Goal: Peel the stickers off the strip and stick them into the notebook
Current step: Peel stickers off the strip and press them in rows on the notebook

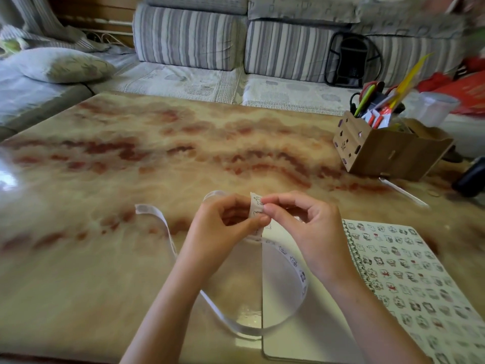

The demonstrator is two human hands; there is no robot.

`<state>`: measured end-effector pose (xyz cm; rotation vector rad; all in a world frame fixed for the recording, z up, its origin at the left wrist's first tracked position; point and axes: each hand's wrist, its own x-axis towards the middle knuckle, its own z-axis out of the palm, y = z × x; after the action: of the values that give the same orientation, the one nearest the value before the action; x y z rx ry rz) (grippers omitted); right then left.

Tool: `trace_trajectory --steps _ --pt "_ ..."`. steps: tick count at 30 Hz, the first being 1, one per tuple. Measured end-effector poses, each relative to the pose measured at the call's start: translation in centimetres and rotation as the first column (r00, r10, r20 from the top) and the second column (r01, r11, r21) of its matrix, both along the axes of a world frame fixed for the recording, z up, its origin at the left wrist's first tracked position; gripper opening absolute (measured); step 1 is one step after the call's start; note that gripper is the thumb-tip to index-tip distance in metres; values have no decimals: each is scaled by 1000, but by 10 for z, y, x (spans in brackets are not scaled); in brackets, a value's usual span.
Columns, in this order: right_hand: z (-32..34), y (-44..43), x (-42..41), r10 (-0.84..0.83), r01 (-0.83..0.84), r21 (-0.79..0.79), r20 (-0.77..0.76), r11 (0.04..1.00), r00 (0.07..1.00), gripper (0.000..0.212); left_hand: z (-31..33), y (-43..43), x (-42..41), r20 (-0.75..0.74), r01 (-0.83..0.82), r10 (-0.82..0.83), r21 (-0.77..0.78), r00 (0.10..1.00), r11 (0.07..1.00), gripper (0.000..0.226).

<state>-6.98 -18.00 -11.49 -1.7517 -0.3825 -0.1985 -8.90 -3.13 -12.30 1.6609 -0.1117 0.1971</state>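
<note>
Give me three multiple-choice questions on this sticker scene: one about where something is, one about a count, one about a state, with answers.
1. Where does the cardboard pen holder stand?
A. On the table, far right.
B. On the sofa.
C. On the floor.

2. How many hands pinch the sticker strip?
A. None.
B. One.
C. Two.

3. What state is the notebook in?
A. Shut.
B. Open and lying flat.
C. Standing upright.

Answers:
1 A, it sits on the table top near the far right edge.
2 C, the left hand and the right hand both have a grip on the strip's raised end.
3 B, two of its pages lie spread flat on the table.
</note>
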Motion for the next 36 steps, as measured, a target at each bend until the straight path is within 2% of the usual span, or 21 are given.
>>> trace_trajectory --steps 6,24,30,36 --pt "2 -8 3 25 -25 -15 -4 1000 1000 10 -3 0 -1 10 14 -14 5 1000 1000 14" --pt "2 -12 2 26 -27 -27 -42 999 999 13 -10 -3 2 86 -57 41 185 995 981 15" --pt "-2 -13 4 -21 22 1 -165 1000 986 8 -11 -4 2 124 -84 58 222 991 972 21" --pt "-2 -15 5 52 -31 71 -321 997 946 12 -9 -4 0 186 -124 71 290 980 949 34"
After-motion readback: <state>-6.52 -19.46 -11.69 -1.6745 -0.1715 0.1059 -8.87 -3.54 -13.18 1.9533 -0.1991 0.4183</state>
